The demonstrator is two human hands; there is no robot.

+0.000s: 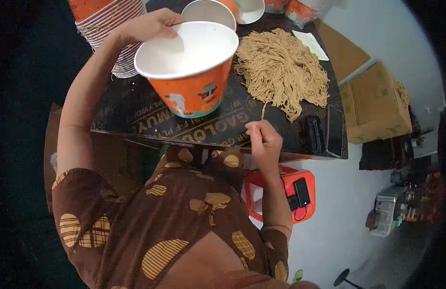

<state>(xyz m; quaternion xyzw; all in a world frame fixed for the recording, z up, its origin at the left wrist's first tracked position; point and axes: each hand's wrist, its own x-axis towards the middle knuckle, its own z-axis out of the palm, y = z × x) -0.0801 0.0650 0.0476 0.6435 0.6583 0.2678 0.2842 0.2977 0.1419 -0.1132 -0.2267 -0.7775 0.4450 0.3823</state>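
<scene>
Hands first: the left hand (148,26) grips the rim of an empty orange paper bucket (191,67), held tilted above the dark bench (223,130); the right hand (264,139) is closed at the bench's near edge, pinching a thin strand that trails from the heap of dry noodles (283,72); filling seems the step in hand; a next move would call for gathering a portion and steadying the bucket close beside the heap.
</scene>
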